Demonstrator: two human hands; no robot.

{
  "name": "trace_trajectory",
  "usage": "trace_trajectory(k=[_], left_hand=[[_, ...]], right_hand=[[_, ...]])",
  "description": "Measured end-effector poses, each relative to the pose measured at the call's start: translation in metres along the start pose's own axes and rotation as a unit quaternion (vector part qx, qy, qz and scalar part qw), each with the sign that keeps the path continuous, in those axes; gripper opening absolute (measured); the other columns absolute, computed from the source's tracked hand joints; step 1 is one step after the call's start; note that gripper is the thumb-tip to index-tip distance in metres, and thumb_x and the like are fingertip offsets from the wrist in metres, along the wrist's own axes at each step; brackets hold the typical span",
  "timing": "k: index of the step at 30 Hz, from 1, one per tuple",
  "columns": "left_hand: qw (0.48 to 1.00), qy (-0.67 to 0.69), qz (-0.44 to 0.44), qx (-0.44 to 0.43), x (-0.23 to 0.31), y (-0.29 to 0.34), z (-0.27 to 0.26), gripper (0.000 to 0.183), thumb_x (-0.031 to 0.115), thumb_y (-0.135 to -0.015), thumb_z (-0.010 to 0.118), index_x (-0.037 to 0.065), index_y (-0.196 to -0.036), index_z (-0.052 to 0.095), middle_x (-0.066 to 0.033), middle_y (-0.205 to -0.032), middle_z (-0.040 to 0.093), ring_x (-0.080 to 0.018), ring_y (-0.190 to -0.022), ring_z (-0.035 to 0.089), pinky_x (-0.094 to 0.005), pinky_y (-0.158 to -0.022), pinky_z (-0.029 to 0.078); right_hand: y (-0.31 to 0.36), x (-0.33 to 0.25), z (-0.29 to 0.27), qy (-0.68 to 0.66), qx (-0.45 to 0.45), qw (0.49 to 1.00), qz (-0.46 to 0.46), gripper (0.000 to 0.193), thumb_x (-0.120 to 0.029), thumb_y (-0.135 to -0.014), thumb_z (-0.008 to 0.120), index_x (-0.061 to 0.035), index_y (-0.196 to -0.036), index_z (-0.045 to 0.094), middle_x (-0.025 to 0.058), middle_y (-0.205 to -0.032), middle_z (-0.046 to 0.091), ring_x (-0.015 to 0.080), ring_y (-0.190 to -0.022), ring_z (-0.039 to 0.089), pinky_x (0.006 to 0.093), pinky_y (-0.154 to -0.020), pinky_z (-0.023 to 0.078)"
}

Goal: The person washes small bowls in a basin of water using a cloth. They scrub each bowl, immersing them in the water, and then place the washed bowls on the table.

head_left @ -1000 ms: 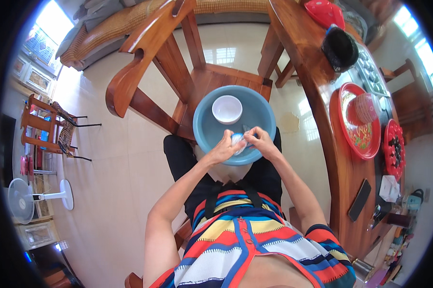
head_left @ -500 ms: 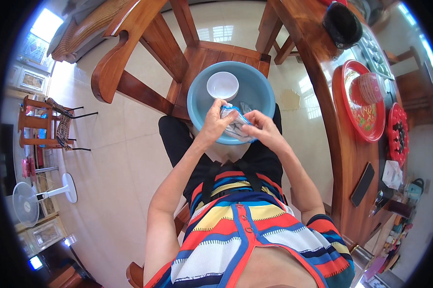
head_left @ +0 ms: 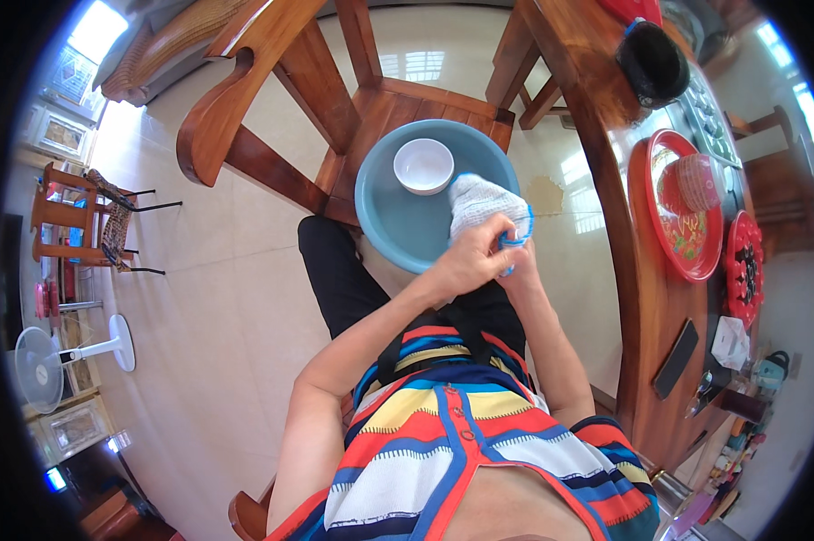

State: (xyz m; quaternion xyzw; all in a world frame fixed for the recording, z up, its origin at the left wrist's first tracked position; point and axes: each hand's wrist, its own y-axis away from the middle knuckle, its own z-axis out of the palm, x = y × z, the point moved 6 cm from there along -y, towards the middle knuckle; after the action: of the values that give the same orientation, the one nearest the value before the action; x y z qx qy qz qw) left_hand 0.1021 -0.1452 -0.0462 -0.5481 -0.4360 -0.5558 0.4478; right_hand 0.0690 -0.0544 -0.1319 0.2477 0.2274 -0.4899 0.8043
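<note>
A grey-white knitted mitt or glove (head_left: 484, 204) with a blue edge covers my right hand (head_left: 521, 270); only its wrist end shows, and its fingers are hidden inside. My left hand (head_left: 473, 255) pinches the blue edge at the right wrist. Both hands are over the near right rim of a blue-grey plastic basin (head_left: 398, 236). Inside the basin, towards its far side, stands a white bowl (head_left: 423, 166). The mitt hides part of the basin's right side.
The basin rests on a wooden chair (head_left: 407, 101) in front of me. Along the right runs a wooden table (head_left: 605, 135) bearing a red tray (head_left: 658, 203), a black pot (head_left: 652, 63), a red dish (head_left: 743, 270) and a phone (head_left: 676, 359). A white fan (head_left: 42, 370) stands far left.
The mitt, crumpled between both hands before, is now spread over my right hand. My left hand has moved right and down to its blue edge.
</note>
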Motion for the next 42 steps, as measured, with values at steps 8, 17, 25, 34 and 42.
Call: trace_trajectory(k=[8, 17, 25, 34, 42], left_hand=[[0.889, -0.280, -0.092, 0.350, -0.109, -0.040, -0.155, 0.036, 0.024, -0.082, 0.062, -0.004, -0.100, 0.048, -0.0223, -0.085, 0.062, -0.0377, -0.080, 0.061, -0.0447, -0.075, 0.047], [0.801, -0.467, -0.274, 0.257, -0.135, -0.067, -0.173, 0.037, 0.022, -0.081, 0.060, -0.002, -0.105, 0.044, -0.0264, -0.097, 0.062, -0.0407, -0.094, 0.060, -0.0474, -0.083, 0.046], [0.823, -0.425, -0.235, 0.295, -0.124, -0.064, -0.170, 0.028, 0.012, -0.081, 0.050, -0.002, -0.104, 0.043, -0.0281, -0.092, 0.062, -0.0428, -0.091, 0.060, -0.0499, -0.083, 0.044], [0.856, -0.407, -0.032, 0.318, -0.056, 0.004, -0.106, 0.021, 0.010, -0.079, 0.052, 0.005, -0.096, 0.039, -0.0211, -0.070, 0.060, -0.0411, -0.066, 0.059, -0.0513, -0.059, 0.045], [0.929, -0.266, -0.144, 0.212, -0.037, 0.034, -0.091, 0.045, 0.029, -0.079, 0.067, 0.002, -0.104, 0.041, -0.0186, -0.087, 0.058, -0.0285, -0.081, 0.061, -0.0388, -0.068, 0.048]], right_hand=[[0.017, -0.006, -0.005, -0.133, -0.052, 0.987, 0.068, 0.049, -0.038, -0.094, 0.036, -0.0072, -0.132, 0.040, 0.0137, -0.129, 0.048, 0.0315, -0.117, 0.048, 0.0482, -0.099, 0.039], [0.037, 0.017, -0.015, -0.179, -0.042, 0.974, 0.132, 0.044, -0.033, -0.094, 0.040, -0.0069, -0.130, 0.042, 0.0122, -0.126, 0.050, 0.0296, -0.114, 0.050, 0.0452, -0.097, 0.041], [0.037, 0.021, -0.018, -0.136, -0.016, 0.984, 0.118, 0.042, -0.032, -0.093, 0.043, -0.0079, -0.127, 0.044, 0.0112, -0.124, 0.052, 0.0278, -0.111, 0.052, 0.0437, -0.094, 0.044], [-0.006, 0.058, -0.043, -0.005, 0.059, 0.989, 0.139, 0.042, -0.038, -0.092, 0.046, -0.0082, -0.123, 0.046, 0.0054, -0.116, 0.055, 0.0226, -0.108, 0.053, 0.0404, -0.090, 0.046], [-0.013, 0.046, -0.018, 0.198, 0.173, 0.961, 0.081, 0.037, -0.008, -0.083, 0.060, 0.0032, -0.112, 0.040, 0.0109, -0.099, 0.055, 0.0179, -0.084, 0.059, 0.0306, -0.069, 0.051]])
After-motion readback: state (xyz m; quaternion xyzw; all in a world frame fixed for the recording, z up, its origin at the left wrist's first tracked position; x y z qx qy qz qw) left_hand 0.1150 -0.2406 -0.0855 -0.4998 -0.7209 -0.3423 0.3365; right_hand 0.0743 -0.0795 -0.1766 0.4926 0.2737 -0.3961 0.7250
